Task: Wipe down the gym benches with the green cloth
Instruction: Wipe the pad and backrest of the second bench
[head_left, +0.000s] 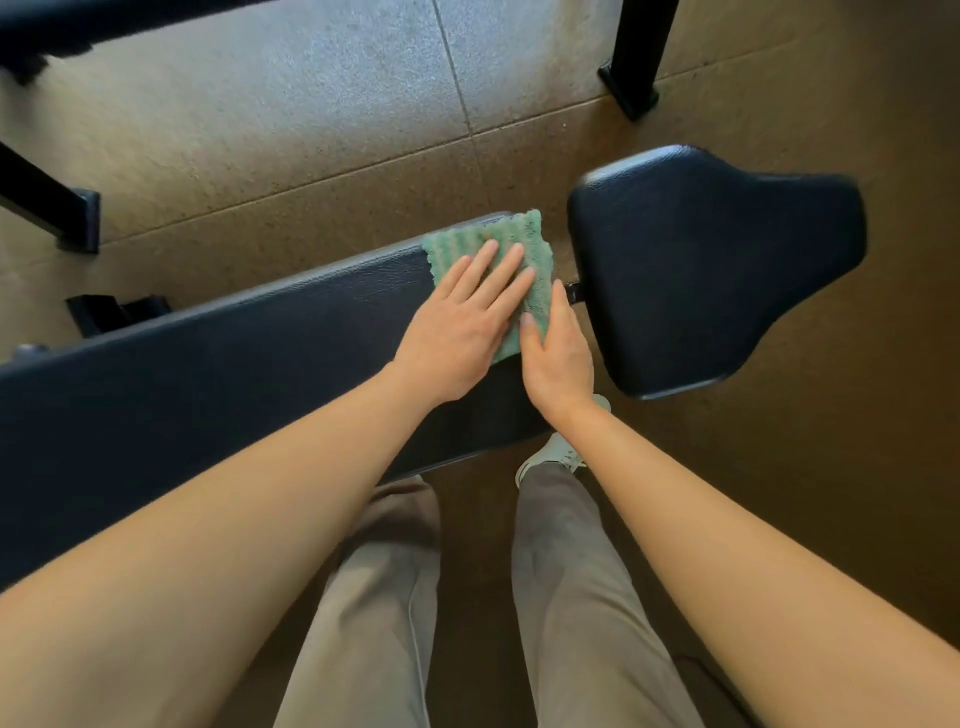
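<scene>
The green cloth (470, 244) lies flat on the right end of the long black bench pad (218, 364). My left hand (462, 322) presses down on it with fingers spread flat. My right hand (558, 353) sits at the cloth's right edge, thumb on top of the cloth and fingers curled over the pad's end. A separate black seat pad (711, 265) lies just to the right, across a small gap with a metal bracket.
Black metal frame legs stand on the floor at the left (78, 218) and the top right (631, 88). A bench base part (117, 312) shows behind the long pad. My legs and a shoe (553, 457) are close to the bench's near edge.
</scene>
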